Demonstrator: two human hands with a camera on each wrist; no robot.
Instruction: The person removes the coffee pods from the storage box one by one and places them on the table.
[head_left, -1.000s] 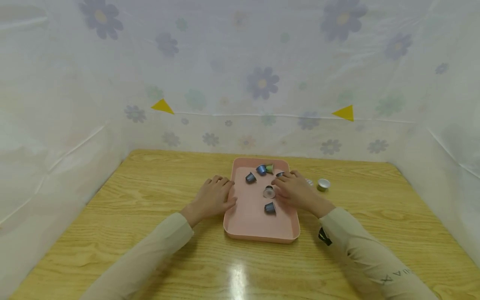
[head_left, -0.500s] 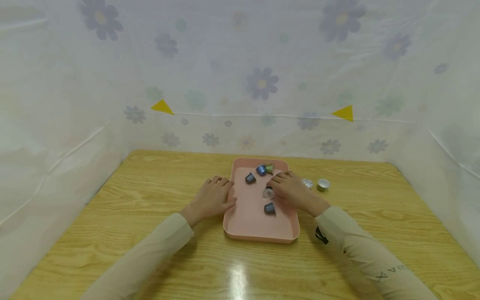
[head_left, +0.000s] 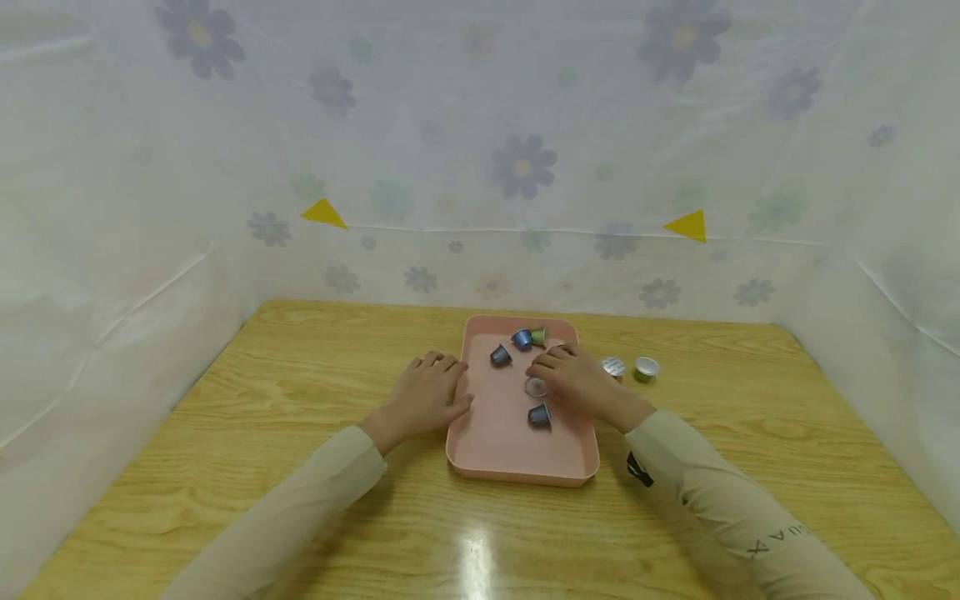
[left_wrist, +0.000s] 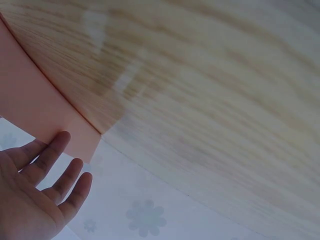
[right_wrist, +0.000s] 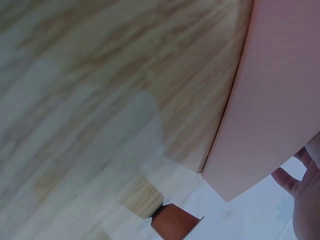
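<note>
While the left hand point(head_left: 423, 392) rests with loosely bent fingers at the left rim of the tray point(head_left: 491, 450), touching its wall without clenching it, we see the right hand point(head_left: 585, 386) over the tray's right side, fingers bent down inside. We cannot tell whether it pinches anything, because its own back hides the fingertips. Just beside them in the tray lies a pale pod point(head_left: 536, 387), its round face turned our way. We judge it light and fairly stiff, though its thin lid may dent, so we would pinch it lightly across the rim or around the cup and keep pressure off the face. Tipped on its side, it could roll, and its smooth skin might slip.

Nearer us in the tray lies a dark pod point(head_left: 539, 416); farther back are another dark one point(head_left: 501, 356) and, touching each other, a blue pod point(head_left: 522, 340) and a green pod point(head_left: 539, 337). The tray itself looks light enough to slide, so we find a steadying touch at its rim sensible. Beyond its right wall, on the wooden table point(head_left: 262, 433), we see a striped-lid pod point(head_left: 612, 367) and a white-lidded pod point(head_left: 646, 369).
</note>
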